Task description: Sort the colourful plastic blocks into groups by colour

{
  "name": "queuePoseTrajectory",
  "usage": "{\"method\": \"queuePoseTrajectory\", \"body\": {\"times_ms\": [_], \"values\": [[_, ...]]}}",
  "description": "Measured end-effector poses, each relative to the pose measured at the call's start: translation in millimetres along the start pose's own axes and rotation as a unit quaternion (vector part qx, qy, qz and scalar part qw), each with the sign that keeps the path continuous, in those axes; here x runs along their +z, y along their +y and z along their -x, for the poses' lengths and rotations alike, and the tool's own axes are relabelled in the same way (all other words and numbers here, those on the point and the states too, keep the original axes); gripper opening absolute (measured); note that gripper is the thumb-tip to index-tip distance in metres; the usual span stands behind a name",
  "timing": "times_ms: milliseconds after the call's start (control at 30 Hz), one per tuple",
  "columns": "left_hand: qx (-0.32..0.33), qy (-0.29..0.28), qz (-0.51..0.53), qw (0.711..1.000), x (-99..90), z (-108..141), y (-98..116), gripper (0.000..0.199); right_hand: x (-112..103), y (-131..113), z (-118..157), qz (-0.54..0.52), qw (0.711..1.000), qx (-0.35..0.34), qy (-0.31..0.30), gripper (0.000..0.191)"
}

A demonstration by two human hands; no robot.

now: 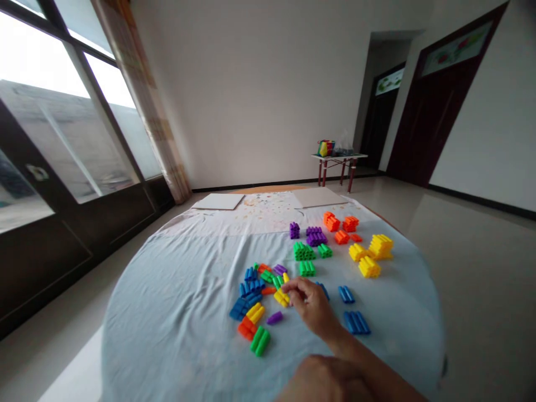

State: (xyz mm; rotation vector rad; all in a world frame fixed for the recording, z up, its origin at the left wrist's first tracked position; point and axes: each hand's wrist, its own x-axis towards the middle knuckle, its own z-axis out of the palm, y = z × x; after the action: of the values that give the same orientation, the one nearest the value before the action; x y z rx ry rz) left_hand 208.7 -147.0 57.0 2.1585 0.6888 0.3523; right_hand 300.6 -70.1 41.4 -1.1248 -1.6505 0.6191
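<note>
My right hand (307,301) reaches over the mixed pile with thumb and fingers pinched together. A small yellow plastic block (286,277) sticks up at its fingertips and seems to be in the pinch. Just under them lie more yellow blocks (281,298). Around these are blue blocks (252,287), green blocks (260,341), orange blocks (247,328) and a lone purple block (274,318), all tube-shaped. My left hand (320,379) is at the bottom edge, beside my right forearm; its fingers are not clearly visible.
On the cloth-covered table (167,312), sorted groups stand to the right: purple blocks (316,237), green blocks (303,251), orange blocks (331,221), yellow blocks (380,247) and blue blocks (357,322). Two flat boards, a white board (218,201) and a beige board (319,197), lie at the far side.
</note>
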Motion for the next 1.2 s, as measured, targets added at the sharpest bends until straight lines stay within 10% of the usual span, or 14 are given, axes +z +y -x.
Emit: {"method": "queuePoseTrajectory", "body": {"times_ms": [200,333,533,900,1200], "values": [[-0.164,0.24,-0.103,0.951,-60.2,58.3,-40.1,0.033,16.9,7.8,20.2,0.054,0.987,-0.147,-0.018,0.028],[-0.241,0.304,-0.132,0.912,-89.9,91.1,-85.3,0.033,21.0,3.2,30.8,0.086,0.97,-0.207,-0.094,0.028],[-0.261,0.415,-0.202,0.848,-126.3,79.8,-135.6,0.033,40.0,-1.2,35.2,0.112,0.94,-0.251,-0.202,0.031],[-0.282,0.459,-0.169,0.825,-137.1,58.4,-180.9,0.035,89.3,-3.8,12.3,0.32,0.892,-0.225,-0.224,0.027],[-0.334,0.424,-0.145,0.829,-138.8,58.6,-174.9,0.042,39.1,-7.8,17.3,0.318,0.885,-0.171,-0.294,0.024]]}}
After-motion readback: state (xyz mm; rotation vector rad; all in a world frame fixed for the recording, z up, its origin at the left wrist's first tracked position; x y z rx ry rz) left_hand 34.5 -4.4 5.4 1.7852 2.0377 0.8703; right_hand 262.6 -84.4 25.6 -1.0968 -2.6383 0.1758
